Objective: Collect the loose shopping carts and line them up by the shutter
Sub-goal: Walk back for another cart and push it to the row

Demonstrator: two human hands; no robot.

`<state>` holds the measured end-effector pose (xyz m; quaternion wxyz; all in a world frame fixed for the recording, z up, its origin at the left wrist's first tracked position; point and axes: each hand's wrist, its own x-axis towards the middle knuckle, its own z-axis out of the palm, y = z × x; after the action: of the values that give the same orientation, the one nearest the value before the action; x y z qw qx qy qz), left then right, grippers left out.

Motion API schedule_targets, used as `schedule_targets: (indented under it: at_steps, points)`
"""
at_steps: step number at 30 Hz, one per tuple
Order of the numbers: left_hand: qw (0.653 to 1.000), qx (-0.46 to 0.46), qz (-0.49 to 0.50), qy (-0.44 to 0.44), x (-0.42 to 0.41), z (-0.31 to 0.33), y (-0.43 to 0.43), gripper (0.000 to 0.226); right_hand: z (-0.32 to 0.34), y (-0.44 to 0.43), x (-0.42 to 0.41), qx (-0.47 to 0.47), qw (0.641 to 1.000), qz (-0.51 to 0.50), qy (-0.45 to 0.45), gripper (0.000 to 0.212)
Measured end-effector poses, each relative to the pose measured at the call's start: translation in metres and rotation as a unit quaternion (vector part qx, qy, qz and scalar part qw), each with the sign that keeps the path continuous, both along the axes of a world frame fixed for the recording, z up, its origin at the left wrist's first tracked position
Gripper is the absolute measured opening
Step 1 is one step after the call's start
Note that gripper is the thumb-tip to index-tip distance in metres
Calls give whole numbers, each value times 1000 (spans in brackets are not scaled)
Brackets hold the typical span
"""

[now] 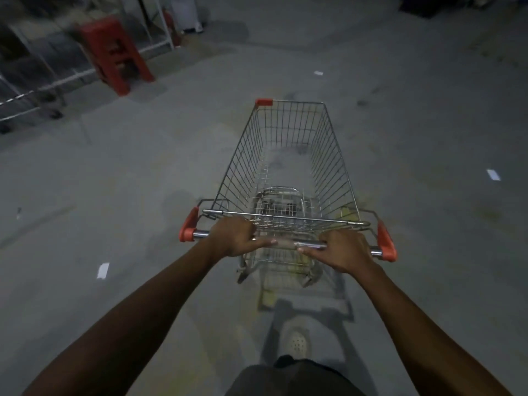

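Observation:
A wire shopping cart with red corner caps stands straight ahead of me on the grey concrete floor, its basket empty. Its metal handle bar runs across in front of me between two red end pieces. My left hand grips the bar left of centre, fingers curled over it. My right hand grips the bar right of centre in the same way. No shutter is in view.
A red plastic stool stands at the far left beside metal racks. A person's legs show at the top. Scraps of paper lie on the floor. My shoe is under the cart's rear.

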<state>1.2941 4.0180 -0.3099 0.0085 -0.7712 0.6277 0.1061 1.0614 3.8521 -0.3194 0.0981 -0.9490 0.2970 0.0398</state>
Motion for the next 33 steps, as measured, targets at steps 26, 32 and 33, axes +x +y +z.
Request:
schedule_targets:
  at_steps: [26, 32, 33]
  points:
    - [986, 51, -157, 21, 103, 4, -415, 83, 5, -302, 94, 53, 954, -270, 120, 37]
    - [974, 57, -214, 38, 124, -1, -505, 88, 4, -360, 110, 31, 938, -328, 109, 35]
    - [972, 56, -223, 43, 126, -3, -521, 89, 4, -371, 112, 28, 936, -334, 109, 34]
